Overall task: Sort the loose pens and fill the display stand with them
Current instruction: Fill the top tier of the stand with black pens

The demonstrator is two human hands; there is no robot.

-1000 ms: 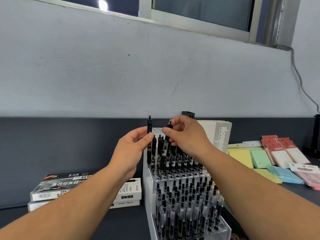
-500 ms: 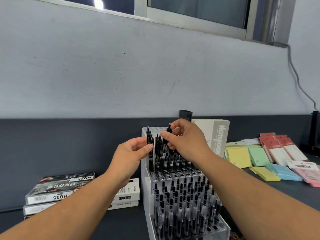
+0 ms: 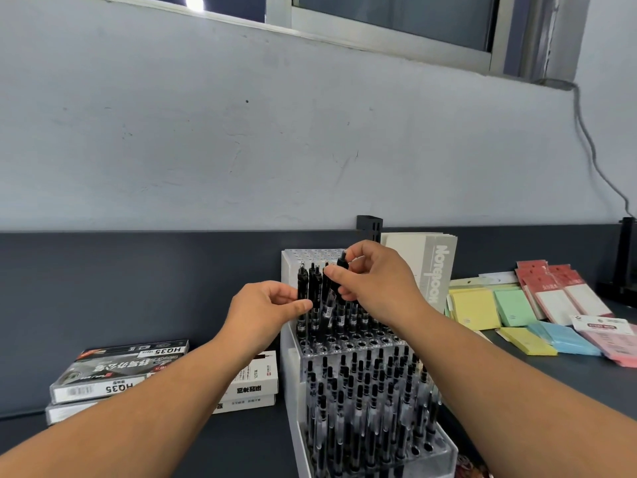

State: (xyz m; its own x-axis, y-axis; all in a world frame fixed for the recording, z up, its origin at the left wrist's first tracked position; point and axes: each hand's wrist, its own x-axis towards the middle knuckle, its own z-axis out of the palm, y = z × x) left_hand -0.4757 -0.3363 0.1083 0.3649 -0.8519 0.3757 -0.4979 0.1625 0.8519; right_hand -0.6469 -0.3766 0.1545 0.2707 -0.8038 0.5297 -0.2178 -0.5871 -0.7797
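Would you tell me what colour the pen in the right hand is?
The pen is black, seen best in the head view.

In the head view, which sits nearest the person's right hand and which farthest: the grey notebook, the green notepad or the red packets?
1. grey notebook, standing just right of the right hand.
2. green notepad, lying flat further right.
3. red packets, farthest right, beyond the notepad.

Pale wall (image 3: 241,150) above a dark desk (image 3: 241,439), window (image 3: 379,25) on top.
The scuffed grey wall fills the view. The metal-framed window runs across 12 o'clock, with a bright light (image 3: 194,1) at 11. A cable (image 3: 593,150) drops down at 2. A dark panel (image 3: 120,270) at 9 backs the desk.
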